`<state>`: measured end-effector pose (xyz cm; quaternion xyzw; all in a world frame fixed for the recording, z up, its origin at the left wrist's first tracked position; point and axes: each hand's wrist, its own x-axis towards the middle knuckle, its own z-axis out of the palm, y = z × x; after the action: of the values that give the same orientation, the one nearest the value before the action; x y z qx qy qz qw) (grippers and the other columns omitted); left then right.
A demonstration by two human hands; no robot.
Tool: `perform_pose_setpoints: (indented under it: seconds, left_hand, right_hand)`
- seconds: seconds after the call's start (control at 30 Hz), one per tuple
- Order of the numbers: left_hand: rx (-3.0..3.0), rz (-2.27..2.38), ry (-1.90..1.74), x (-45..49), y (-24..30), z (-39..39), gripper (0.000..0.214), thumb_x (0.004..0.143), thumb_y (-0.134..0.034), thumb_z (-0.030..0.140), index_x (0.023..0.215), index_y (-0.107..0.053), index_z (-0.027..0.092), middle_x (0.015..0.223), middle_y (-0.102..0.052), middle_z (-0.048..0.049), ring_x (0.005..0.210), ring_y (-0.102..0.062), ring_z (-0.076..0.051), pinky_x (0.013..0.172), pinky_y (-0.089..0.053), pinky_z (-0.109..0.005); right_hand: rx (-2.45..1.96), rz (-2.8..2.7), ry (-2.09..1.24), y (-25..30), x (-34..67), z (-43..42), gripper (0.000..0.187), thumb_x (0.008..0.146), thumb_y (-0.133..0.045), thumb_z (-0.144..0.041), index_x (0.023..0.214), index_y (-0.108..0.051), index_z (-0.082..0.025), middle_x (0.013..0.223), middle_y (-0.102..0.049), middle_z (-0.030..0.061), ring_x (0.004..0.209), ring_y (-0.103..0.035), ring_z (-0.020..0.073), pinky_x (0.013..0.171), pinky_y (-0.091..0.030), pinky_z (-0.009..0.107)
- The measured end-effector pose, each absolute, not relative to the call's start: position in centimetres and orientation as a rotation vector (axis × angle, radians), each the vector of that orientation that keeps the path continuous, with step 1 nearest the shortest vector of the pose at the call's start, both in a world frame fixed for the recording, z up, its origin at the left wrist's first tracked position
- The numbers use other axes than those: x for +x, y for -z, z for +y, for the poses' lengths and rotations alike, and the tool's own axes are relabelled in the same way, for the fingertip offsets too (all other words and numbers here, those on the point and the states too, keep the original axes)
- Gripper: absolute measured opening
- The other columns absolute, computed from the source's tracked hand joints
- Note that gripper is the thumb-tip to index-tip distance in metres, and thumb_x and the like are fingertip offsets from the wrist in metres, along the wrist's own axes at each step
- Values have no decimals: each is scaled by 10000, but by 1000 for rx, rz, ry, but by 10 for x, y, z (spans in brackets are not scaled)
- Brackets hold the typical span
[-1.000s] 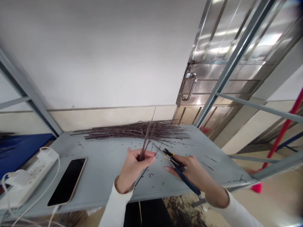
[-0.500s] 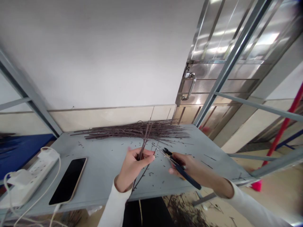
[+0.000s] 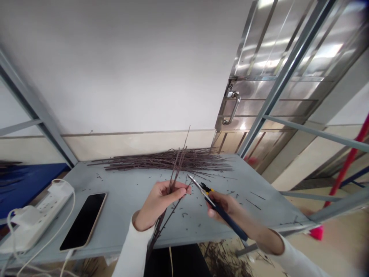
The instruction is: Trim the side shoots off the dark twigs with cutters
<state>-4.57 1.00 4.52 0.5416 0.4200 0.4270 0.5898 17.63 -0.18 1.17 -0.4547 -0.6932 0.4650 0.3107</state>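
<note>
My left hand (image 3: 157,204) is closed round a small bunch of thin dark sticks (image 3: 176,167) that point up and away, their lower ends hanging below my wrist. My right hand (image 3: 227,207) grips blue-handled cutting pliers (image 3: 211,204), whose jaws point at the sticks just right of my left fingers. A large heap of the same dark sticks (image 3: 170,159) lies along the back of the grey table (image 3: 127,192), beyond both hands.
A black phone (image 3: 83,221) lies face up at the left, beside a white power strip (image 3: 34,219) with cables. Short stick offcuts litter the table and the floor below. A metal door with a handle (image 3: 232,107) and grey frame bars stand at the right.
My left hand has lifted the bunch slightly and drawn it nearer, so more stick hangs below my wrist. The pliers have moved up and left, closer to the sticks.
</note>
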Motion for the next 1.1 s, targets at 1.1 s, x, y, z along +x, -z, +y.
perform_pose_setpoints:
  seconds: [1.1]
  left_hand:
    - [929, 760, -960, -41, -44, 11, 281, 590, -837, 291, 730, -666, 117, 687, -748, -73, 607, -683, -166, 620, -529, -266]
  right_hand:
    - [-1068, -2011, -1367, -27, 176, 2, 436, 774, -558, -618, 737, -405, -211, 659, -368, -42, 567, -359, 104, 506, -301, 244]
